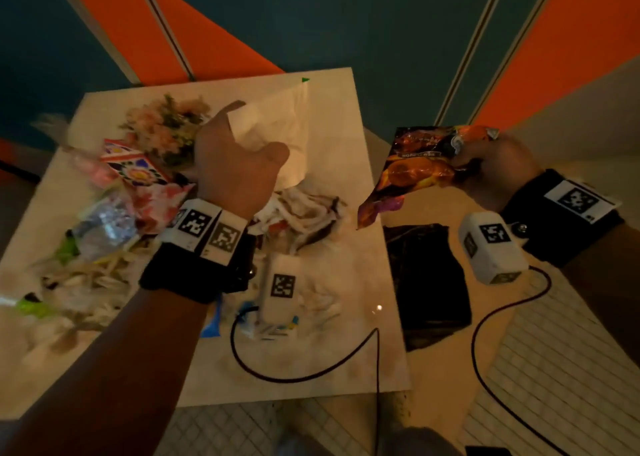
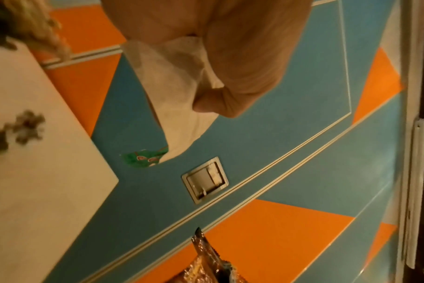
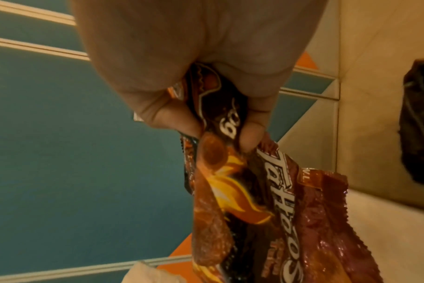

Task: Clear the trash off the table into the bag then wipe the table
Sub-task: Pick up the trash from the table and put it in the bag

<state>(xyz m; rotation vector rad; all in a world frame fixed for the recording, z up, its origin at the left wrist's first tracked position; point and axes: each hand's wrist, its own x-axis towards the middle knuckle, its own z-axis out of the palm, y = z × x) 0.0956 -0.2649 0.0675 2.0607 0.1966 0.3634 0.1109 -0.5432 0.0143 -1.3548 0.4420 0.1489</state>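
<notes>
My left hand (image 1: 239,157) grips a white paper napkin (image 1: 277,126) above the middle of the light table (image 1: 353,282); in the left wrist view the napkin (image 2: 172,80) hangs from my curled fingers (image 2: 232,72). My right hand (image 1: 491,164) holds an orange and black snack bag (image 1: 415,164) to the right of the table, above the floor. The right wrist view shows thumb and fingers (image 3: 172,118) pinching the snack bag (image 3: 254,201) by its top. A black trash bag (image 1: 426,282) lies flat on the floor beside the table's right edge.
Trash covers the table's left and middle: a flower bunch (image 1: 166,126), a patterned carton (image 1: 135,164), a crushed clear bottle (image 1: 104,223), crumpled tissues (image 1: 304,213) and shredded scraps (image 1: 86,282). Cables run from the wrist cameras. An orange and teal wall (image 1: 346,22) stands behind.
</notes>
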